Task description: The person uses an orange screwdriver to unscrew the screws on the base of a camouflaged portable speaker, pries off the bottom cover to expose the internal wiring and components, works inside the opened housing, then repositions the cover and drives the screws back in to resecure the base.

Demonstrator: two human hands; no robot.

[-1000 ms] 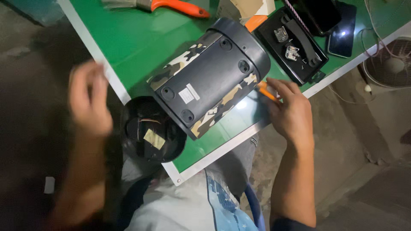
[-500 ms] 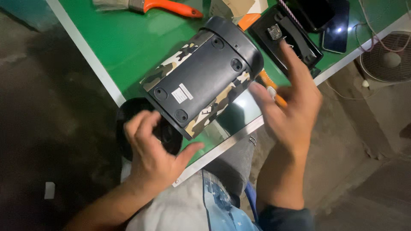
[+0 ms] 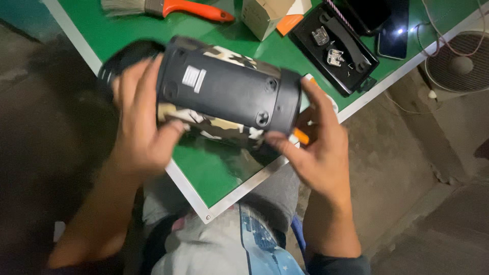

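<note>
Gripped at both ends over a green table (image 3: pixel 127 35): a cylindrical camouflage speaker (image 3: pixel 226 99).
Left hand (image 3: pixel 142 127) and right hand (image 3: pixel 318 147) clasping it; orange-handled brush (image 3: pixel 168 7), cardboard box (image 3: pixel 267 15), black tray (image 3: pixel 336 46) beyond.

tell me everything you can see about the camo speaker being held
The speaker is a cylinder lying on its side, wrapped in camouflage fabric with a flat black plastic underside facing up. That panel carries a pale label and round screw recesses. One end is a black round cap, blurred. The left hand and right hand grip its two ends above the green table.
</note>
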